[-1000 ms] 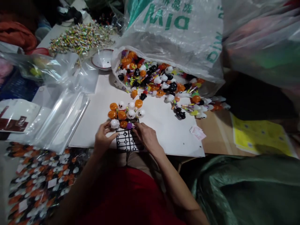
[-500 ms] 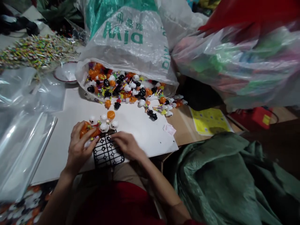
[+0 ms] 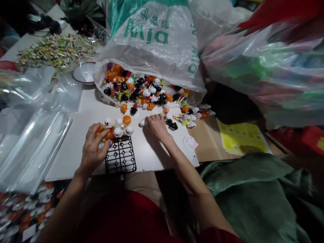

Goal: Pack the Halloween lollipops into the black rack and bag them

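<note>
My left hand (image 3: 93, 146) is closed around several small Halloween figures, with an orange pumpkin-headed one (image 3: 108, 133) showing beyond the fingers. A black plastic grid rack (image 3: 120, 155) lies flat at the near edge of the white board, just right of that hand. White round-headed figures (image 3: 118, 131) and an orange figure (image 3: 127, 119) sit at the rack's far end. Farther right, my right hand (image 3: 157, 125) reaches forward with its fingers curled on a white-headed figure (image 3: 142, 122). The rest of that figure is hidden under the fingers.
A white woven sack (image 3: 149, 50) spills orange, black and white figures (image 3: 141, 89) onto the board (image 3: 86, 111). Clear plastic bags (image 3: 37, 148) lie left, near a red-rimmed bowl (image 3: 84, 72). Yellow paper (image 3: 241, 136) and green fabric (image 3: 243, 195) are right.
My right hand has left the grid rack and moved forward and right to a white-headed figure. The left hand stays beside the rack with its figures. The view has shifted slightly.
</note>
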The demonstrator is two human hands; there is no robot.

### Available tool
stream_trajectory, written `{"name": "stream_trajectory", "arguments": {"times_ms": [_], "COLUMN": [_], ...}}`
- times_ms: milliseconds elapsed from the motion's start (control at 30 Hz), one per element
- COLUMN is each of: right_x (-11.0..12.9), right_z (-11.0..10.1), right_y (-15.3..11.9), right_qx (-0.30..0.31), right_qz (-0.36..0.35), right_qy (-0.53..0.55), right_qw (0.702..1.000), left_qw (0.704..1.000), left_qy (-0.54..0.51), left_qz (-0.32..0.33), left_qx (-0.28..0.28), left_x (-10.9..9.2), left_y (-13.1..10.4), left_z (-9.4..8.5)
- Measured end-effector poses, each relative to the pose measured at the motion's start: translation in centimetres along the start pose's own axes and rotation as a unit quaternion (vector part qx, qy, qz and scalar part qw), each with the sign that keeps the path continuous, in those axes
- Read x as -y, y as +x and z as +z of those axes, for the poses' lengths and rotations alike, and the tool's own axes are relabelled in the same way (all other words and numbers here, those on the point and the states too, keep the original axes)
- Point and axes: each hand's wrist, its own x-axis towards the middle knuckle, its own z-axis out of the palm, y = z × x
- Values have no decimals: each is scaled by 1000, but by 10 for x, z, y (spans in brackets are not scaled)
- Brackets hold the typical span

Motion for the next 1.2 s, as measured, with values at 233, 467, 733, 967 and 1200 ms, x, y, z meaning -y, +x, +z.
{"name": "stream_trajectory", "arguments": {"times_ms": [233, 467, 733, 967, 1200], "right_x": [-14, 109, 140, 162, 79], "right_z": [2, 42, 63, 35, 18], "right_y": [-4, -83, -57, -45, -62], "right_qx": [-66, -137, -67, 51, 45], "right_qz": [63, -5, -36, -55, -125], "right_qy": [183, 581, 481, 280, 420], "right_qw": [979, 802, 874, 957, 898], "left_qw": [999, 998, 997, 996, 999], "left_qy": [-5, -5, 10, -32, 13], "left_qz": [-39, -64, -63, -72, -14], "left_qx": [1, 21, 43, 41, 44], "left_x": [-2, 2, -2, -2, -9], "left_y": [1, -2, 3, -3, 1], "left_z": [2, -1, -2, -8, -2]}}
